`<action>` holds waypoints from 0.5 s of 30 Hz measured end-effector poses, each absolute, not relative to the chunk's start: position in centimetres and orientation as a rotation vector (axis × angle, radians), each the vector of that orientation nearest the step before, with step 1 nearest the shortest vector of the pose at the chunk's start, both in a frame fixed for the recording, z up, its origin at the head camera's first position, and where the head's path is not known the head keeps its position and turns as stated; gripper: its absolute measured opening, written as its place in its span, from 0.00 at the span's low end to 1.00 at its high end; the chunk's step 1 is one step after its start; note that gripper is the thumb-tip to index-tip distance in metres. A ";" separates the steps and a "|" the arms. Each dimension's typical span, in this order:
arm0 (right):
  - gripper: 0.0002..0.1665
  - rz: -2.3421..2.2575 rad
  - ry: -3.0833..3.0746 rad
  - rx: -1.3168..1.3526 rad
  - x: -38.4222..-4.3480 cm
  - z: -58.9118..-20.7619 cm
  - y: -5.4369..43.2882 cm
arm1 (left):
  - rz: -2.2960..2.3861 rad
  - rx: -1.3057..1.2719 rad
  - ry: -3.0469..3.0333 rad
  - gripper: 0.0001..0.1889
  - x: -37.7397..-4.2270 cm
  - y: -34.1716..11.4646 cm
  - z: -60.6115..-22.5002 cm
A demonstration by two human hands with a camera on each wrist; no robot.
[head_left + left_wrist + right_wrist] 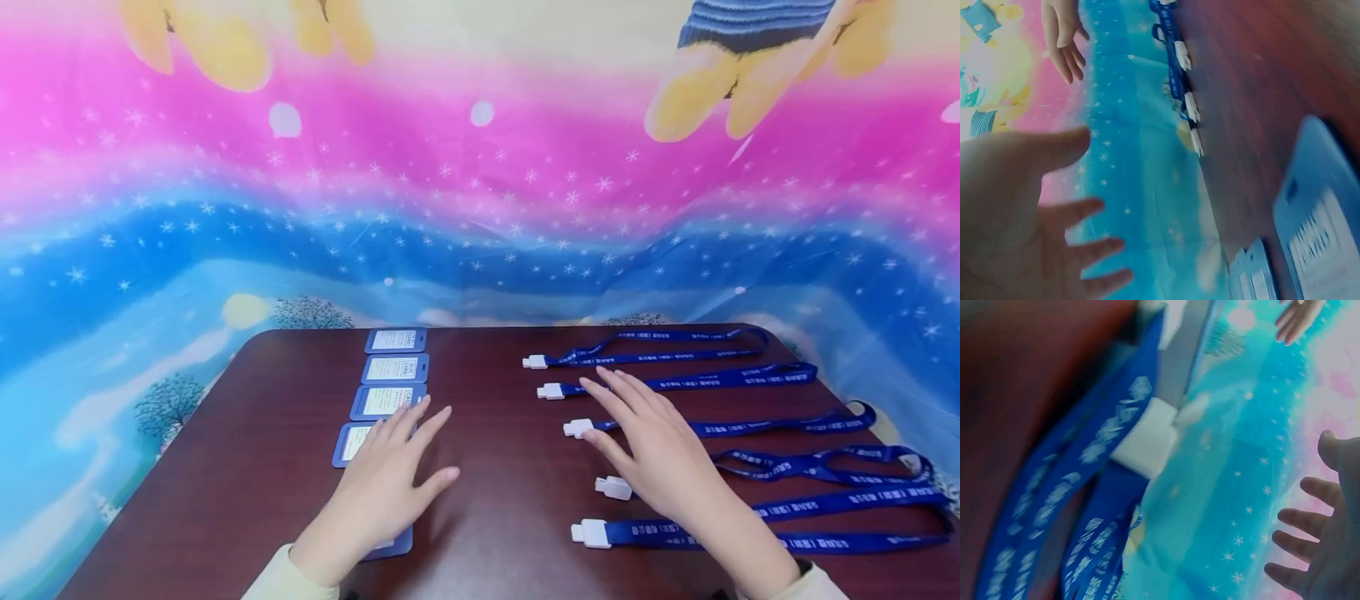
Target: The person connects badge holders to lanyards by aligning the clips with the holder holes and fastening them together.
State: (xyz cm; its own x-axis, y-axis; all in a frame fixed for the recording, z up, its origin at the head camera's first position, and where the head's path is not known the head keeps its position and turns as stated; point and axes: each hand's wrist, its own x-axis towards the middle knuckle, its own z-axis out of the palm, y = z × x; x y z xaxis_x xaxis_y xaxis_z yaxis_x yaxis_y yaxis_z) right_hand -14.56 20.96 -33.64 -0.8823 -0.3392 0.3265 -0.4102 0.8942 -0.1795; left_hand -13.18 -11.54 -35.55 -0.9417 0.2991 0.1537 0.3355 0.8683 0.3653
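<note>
Both hands hover over the table with fingers spread and nothing held. My left hand (388, 482) is over the near end of a column of blue badge holders (395, 368) with white cards inside. It partly covers the nearer ones, and one holder (397, 546) shows only its edge beneath the wrist. On the other side, my right hand (660, 446) is above a row of blue lanyards (735, 377) with white printing and white plastic clips (595, 533). In the right wrist view, a printed lanyard strap (1100, 434) and its clip (1147, 439) lie below the hand.
The dark red-brown wooden table (487, 500) has rounded far corners. The lanyards lie lengthwise toward its right edge, clips facing the middle. Behind the table hangs a bright printed cloth (480, 192) with snowflakes and trees.
</note>
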 end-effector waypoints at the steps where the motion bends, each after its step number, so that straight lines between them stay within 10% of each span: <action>1: 0.39 0.348 -2.771 0.577 -14.3 -33.8 21.1 | -0.578 -0.534 -2.956 0.38 -12.9 -11.8 -35.7; 15: 0.33 0.287 -2.788 0.640 -10.5 -35.2 22.6 | -0.531 -0.742 -2.968 0.36 -10.9 -14.3 -36.9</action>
State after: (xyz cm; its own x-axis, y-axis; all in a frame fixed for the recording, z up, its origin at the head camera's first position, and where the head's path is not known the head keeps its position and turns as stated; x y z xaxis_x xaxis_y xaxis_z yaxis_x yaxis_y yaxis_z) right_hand -10.48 22.58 -35.16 -0.8671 -0.3981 0.2995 -0.4507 0.8829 -0.1314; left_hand -10.87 -14.28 -36.85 -0.8851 0.4505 0.1165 0.4629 0.8272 0.3184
